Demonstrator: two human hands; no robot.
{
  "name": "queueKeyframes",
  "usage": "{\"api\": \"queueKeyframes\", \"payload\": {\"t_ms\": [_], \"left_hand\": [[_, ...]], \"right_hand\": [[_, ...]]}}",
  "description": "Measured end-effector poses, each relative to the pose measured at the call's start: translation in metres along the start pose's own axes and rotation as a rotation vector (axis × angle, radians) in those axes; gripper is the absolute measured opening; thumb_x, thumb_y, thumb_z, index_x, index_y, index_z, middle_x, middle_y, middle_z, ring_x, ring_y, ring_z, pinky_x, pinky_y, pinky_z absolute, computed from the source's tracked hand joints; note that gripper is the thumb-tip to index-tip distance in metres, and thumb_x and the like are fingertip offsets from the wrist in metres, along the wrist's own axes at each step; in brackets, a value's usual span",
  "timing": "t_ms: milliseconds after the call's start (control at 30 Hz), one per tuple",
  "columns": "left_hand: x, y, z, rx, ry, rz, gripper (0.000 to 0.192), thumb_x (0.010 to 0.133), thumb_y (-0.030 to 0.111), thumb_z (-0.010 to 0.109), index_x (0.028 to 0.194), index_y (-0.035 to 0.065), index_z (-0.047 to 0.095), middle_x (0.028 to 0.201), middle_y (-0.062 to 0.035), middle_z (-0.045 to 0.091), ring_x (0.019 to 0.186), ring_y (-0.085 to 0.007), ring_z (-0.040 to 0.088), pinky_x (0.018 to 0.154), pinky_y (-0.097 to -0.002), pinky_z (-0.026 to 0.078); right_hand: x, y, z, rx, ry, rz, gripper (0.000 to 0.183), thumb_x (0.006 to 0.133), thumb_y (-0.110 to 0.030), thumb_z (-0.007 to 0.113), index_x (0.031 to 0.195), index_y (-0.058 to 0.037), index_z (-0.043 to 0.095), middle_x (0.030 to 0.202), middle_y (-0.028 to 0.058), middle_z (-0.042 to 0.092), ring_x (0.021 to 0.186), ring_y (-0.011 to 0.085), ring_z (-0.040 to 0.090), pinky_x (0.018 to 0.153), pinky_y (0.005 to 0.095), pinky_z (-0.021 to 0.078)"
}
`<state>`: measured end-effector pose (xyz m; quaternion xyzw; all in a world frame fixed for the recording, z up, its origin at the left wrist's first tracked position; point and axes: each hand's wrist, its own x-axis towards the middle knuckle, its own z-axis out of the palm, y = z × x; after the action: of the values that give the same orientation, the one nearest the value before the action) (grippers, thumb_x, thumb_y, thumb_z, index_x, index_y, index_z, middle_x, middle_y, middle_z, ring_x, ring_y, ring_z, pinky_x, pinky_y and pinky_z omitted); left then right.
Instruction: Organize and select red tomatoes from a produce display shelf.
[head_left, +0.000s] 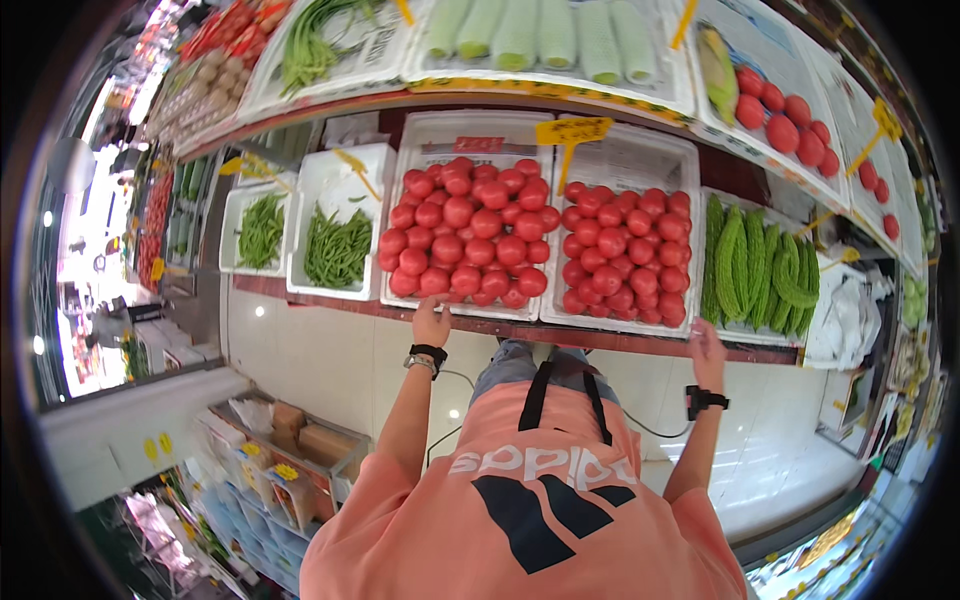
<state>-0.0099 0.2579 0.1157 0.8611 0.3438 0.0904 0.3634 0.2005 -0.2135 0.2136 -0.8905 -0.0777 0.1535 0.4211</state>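
Two white foam boxes of red tomatoes stand side by side before me, the left tomato box (546, 300) and the right tomato box (551, 309). My left hand (431, 324) is at the front rim of the left box, near its lower left corner. Its fingertips meet the rim, and the picture does not settle whether they grip it. By the front right corner of the right box is my right hand (707, 351), its fingers loosely bent and slightly blurred, with nothing visible in them. Bitter melons (757, 270) lie just beyond it.
Left of the tomatoes are foam boxes of green chili peppers (337, 247) and more green peppers (260, 231). A yellow price sign (574, 131) stands between the tomato boxes. Net-wrapped gourds (555, 34) fill the upper shelf (547, 90). White plastic bags (840, 307) hang at right.
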Motion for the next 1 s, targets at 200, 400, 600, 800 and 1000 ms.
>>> {"api": "queueKeyframes", "payload": {"t_ms": [200, 400, 600, 800, 1000], "left_hand": [[0.009, -0.032, -0.035, -0.005, 0.141, -0.003, 0.024, 0.072, 0.008, 0.06, 0.096, 0.0047, 0.058, 0.091, -0.0166, 0.058, 0.086, -0.035, 0.055, 0.075, -0.0426, 0.045], [0.047, -0.041, -0.045, 0.221, 0.149, -0.043, 0.04, 0.069, 0.014, 0.066, 0.106, 0.0104, 0.054, 0.103, -0.0139, 0.055, 0.091, -0.0357, 0.054, 0.075, -0.0452, 0.046], [0.091, -0.031, -0.03, 0.368, 0.044, 0.013, 0.059, 0.065, 0.024, 0.074, 0.116, 0.0128, 0.048, 0.111, -0.0168, 0.051, 0.1, -0.0361, 0.052, 0.083, -0.0453, 0.045], [0.117, -0.063, -0.026, 0.445, -0.039, 0.052, 0.075, 0.064, 0.03, 0.075, 0.124, 0.0034, 0.039, 0.12, -0.0225, 0.047, 0.11, -0.0368, 0.046, 0.092, -0.0439, 0.04], [0.123, -0.038, -0.042, 0.558, -0.094, 0.057, 0.074, 0.063, 0.036, 0.074, 0.123, 0.0069, 0.043, 0.116, -0.0182, 0.053, 0.107, -0.034, 0.051, 0.093, -0.0409, 0.039]], "right_hand": [[0.027, -0.106, -0.073, -0.01, 0.193, -0.162, 0.032, 0.09, -0.017, 0.051, 0.117, -0.0005, 0.051, 0.104, 0.0113, 0.06, 0.097, 0.0205, 0.057, 0.089, 0.0324, 0.042], [0.018, -0.225, -0.023, 0.225, 0.18, -0.518, 0.036, 0.091, -0.028, 0.044, 0.109, 0.0018, 0.052, 0.095, 0.012, 0.061, 0.091, 0.0195, 0.058, 0.085, 0.0319, 0.0416], [-0.03, -0.317, 0.061, 0.93, -0.463, -0.721, 0.043, 0.089, -0.048, 0.045, 0.082, -0.0061, 0.054, 0.069, 0.0064, 0.055, 0.064, 0.0233, 0.057, 0.085, 0.0467, 0.0423], [-0.084, -0.372, 0.049, 1.415, -0.82, -1.012, 0.043, 0.082, -0.04, 0.059, 0.084, 0.0036, 0.062, 0.074, 0.011, 0.06, 0.071, 0.0259, 0.059, 0.088, 0.0456, 0.042], [-0.119, -0.406, 0.034, 1.835, -0.682, -0.9, 0.039, 0.095, -0.031, 0.042, 0.069, -0.004, 0.054, 0.052, -0.0002, 0.038, 0.048, 0.0139, 0.045, 0.07, 0.0456, 0.0491]]}}
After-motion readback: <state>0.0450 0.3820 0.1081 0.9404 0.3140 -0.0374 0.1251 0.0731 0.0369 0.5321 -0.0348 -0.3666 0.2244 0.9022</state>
